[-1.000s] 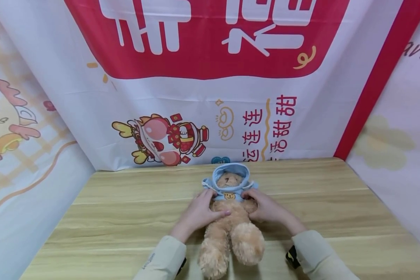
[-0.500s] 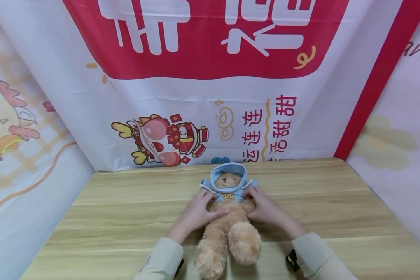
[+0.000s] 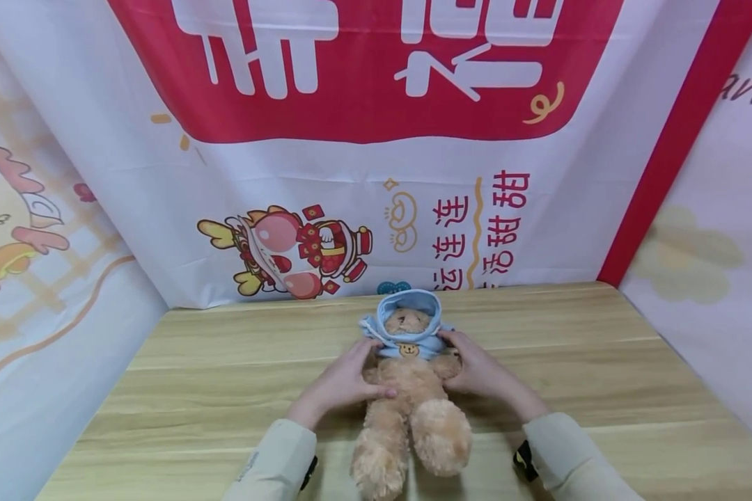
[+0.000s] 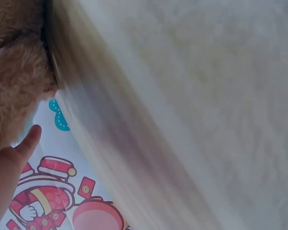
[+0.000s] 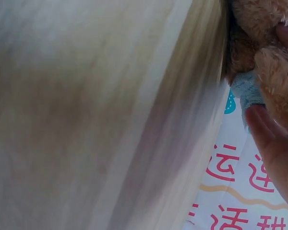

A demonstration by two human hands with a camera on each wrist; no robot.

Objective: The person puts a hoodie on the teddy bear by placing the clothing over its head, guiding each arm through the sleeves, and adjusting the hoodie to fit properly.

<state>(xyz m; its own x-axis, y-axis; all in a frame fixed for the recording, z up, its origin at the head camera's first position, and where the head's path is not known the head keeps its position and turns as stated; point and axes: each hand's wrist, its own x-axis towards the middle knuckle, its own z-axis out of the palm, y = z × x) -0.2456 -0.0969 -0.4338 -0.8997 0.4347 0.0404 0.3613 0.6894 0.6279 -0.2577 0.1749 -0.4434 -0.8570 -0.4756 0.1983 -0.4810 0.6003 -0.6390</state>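
In the head view, the teddy bear (image 3: 407, 386) lies on its back on the wood-grain tabletop (image 3: 225, 390), feet toward me, head toward the printed banner (image 3: 363, 161) hanging beyond it. A light blue hoodie (image 3: 426, 349) is around the bear's head and chest, leaving its belly bare. My left hand (image 3: 346, 377) grips the bear's side, thumb on its belly, fingertips at the hoodie; my right hand (image 3: 481, 370) grips the opposite side, fingertips also at the cloth. I judge the step in hand to be working the hoodie at the bear's shoulders; both sleeves look unfilled, with furry arms lying below the hem. Whether it is going on or coming off, I cannot tell; the next move seems to call for guiding cloth and arms without twisting the bear. The nearest thing to a container is the hood (image 3: 411, 298), framing the bear's face. In the left wrist view, one finger of mine lies along the bear's fur; the rest are hidden. In the right wrist view, my fingers meet blue cloth beside the bear's arm.
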